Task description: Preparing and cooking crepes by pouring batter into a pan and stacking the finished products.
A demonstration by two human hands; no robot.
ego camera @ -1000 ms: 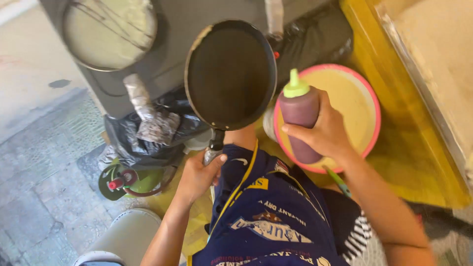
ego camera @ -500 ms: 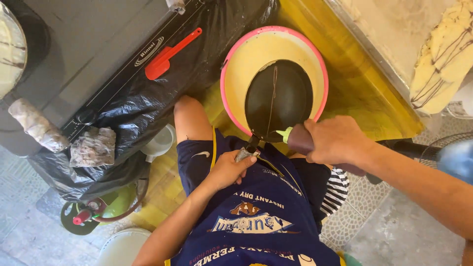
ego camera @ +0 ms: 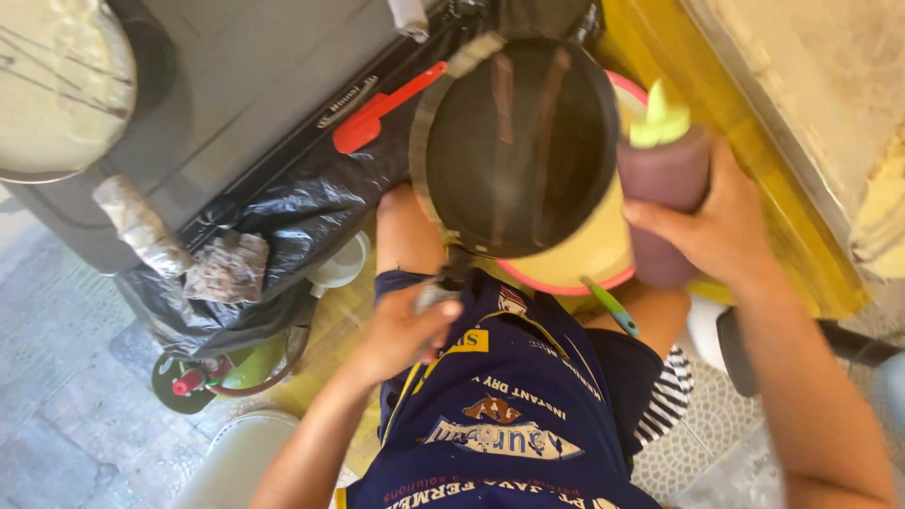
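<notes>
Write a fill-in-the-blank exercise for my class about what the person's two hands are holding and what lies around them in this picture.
1. The left hand grips the handle of a dark round ____.
2. The right hand holds a squeeze bottle with a ____ cap.
3. Under the pan sits a yellow bowl with a ____ rim.
4. On the black surface lies a ____ spatula.

Missing words: pan; green; pink; red

Left hand [ego camera: 405, 330] is curled in a closed grip with the forearm bent inward; right hand [ego camera: 716, 221] is wrapped shut, arm extended forward
</notes>
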